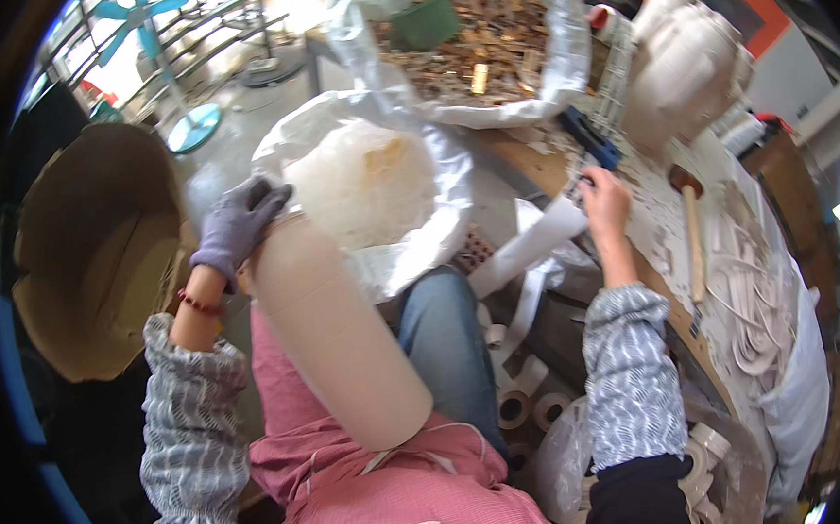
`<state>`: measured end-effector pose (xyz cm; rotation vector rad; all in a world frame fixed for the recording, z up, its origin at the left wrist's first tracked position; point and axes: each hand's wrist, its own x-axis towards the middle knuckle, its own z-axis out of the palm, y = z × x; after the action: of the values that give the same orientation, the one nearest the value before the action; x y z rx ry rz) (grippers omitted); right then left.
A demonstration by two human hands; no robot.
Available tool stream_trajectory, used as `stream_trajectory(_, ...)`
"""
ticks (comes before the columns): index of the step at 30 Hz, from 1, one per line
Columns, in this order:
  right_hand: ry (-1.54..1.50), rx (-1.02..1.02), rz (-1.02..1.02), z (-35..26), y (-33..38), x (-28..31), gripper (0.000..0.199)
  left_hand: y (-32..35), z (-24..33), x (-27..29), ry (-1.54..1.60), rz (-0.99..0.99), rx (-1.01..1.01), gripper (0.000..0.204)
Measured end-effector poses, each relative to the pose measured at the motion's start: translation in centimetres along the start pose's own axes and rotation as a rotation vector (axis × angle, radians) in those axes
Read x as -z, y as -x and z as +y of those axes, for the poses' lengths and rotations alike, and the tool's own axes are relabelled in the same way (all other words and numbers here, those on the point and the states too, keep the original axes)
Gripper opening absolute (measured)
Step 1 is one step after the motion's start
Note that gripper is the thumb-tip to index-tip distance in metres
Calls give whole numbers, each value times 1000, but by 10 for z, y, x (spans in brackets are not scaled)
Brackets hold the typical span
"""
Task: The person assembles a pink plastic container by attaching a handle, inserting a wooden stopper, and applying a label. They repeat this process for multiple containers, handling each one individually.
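Note:
A tall beige cylinder (pixel 342 336) with faint seams leans across my lap, its lower end on the pink apron. My left hand (pixel 242 221), in a grey glove, is closed on its upper end; the fingertips curl over the top edge. At the workbench edge, my bare right hand (pixel 606 195) pinches the upper end of a wide white strip (pixel 536 244). That strip slopes down to the left, toward my knee. A blue tool or holder (pixel 592 138) sits just beyond the right fingers; its exact kind is unclear.
An open white sack (pixel 381 265) of translucent material stands ahead, with a larger sack (pixel 507 112) of brown scraps behind. An open cardboard box (pixel 99 275) is at left. The workbench (pixel 647 236) carries a mallet (pixel 693 233), coiled cords (pixel 755 316) and wrapped beige bundles (pixel 683 59). Tape rolls (pixel 515 408) lie below.

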<state>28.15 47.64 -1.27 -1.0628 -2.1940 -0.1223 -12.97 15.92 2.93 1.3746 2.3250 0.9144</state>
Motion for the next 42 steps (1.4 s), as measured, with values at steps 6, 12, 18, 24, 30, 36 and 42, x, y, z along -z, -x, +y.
stream_trajectory(6,230,62,0,4,23,15,15,29,-22,12,485,-149,-76,61)
stream_trajectory(12,130,81,63,-97,41,51,5,53,-42,10,519,-255,-152,77)
stream_trajectory(18,-1147,-314,-539,-273,116,27,9,65,-31,-3,461,-175,-194,66)
stream_trajectory(24,-1246,-461,-561,-325,133,4,19,72,-31,0,290,-117,-300,56)
stream_trajectory(30,-1186,-434,-478,-333,139,-4,11,76,-31,6,242,-146,-298,73)
stream_trajectory(36,-1166,-450,-456,-331,138,-5,20,80,-24,7,125,-146,-365,95)
stream_trajectory(42,-874,-134,-282,-335,139,-18,49,82,-27,15,64,-169,-383,97)
